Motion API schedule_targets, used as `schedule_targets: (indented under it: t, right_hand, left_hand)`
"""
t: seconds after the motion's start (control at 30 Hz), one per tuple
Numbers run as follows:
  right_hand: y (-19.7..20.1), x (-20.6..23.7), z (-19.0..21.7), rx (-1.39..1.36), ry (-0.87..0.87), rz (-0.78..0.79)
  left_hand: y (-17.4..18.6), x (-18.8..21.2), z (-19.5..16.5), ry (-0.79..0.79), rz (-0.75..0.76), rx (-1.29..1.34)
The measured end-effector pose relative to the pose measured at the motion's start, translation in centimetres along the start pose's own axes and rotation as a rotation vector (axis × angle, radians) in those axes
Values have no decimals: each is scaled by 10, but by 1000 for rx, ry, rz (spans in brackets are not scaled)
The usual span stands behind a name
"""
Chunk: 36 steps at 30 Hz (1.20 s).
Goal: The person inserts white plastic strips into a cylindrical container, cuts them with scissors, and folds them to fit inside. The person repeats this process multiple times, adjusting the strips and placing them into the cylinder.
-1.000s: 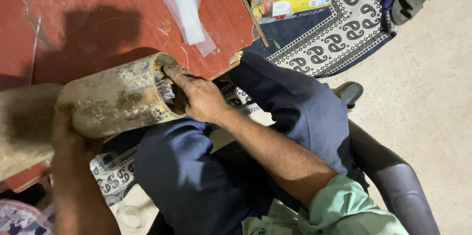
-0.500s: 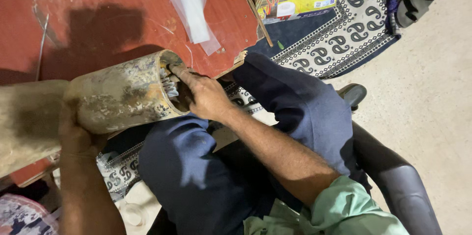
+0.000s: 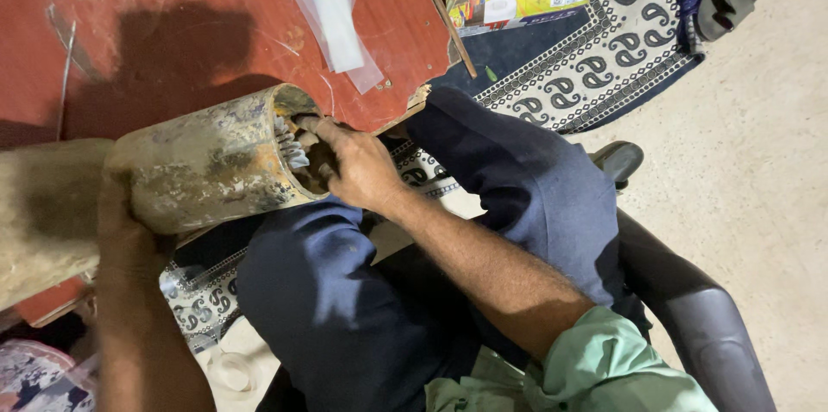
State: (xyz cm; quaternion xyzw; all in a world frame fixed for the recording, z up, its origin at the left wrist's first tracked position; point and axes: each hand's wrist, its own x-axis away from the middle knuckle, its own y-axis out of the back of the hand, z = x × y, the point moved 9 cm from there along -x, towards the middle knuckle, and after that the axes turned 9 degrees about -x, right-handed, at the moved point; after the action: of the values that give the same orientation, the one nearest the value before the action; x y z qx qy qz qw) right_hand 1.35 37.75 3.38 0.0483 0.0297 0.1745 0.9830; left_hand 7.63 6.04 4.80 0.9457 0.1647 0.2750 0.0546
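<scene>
While braced across the lap beside the red tabletop point(image 3: 172, 24): rusty metal cylinder point(image 3: 207, 162), worked at its open end.
Left hand point(image 3: 125, 235) cupped underneath, right hand point(image 3: 358, 166) fingers pinched inside among pale windings point(image 3: 291, 146); could scrape on the rim or roll off.

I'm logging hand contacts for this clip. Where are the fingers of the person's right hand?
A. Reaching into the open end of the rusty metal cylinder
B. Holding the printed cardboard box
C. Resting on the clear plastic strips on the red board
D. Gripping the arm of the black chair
A: the right hand has its fingertips inside the open end of the rusty metal cylinder, at the pale strips in its bore.
</scene>
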Motion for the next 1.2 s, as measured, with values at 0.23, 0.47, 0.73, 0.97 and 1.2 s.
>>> schedule_targets:
  t: [0.23, 0.47, 0.73, 0.97, 1.2]
  right_hand:
    - [-6, -3, -10, 114, -118, 116]
    - [-1, -1, 0, -42, -68, 13]
    - [1, -2, 7, 3, -15, 36]
    - [1, 4, -1, 0, -114, -24]
    - [0, 6, 5, 197, 32, -65]
  left_hand:
    - [-3, -2, -3, -12, 94, -7]
    - [4, 5, -2, 103, -85, -80]
    - [-4, 3, 0, 52, -8, 18]
    - [-7, 6, 0, -64, 70, 14]
    - [-11, 17, 0, -173, 102, 23]
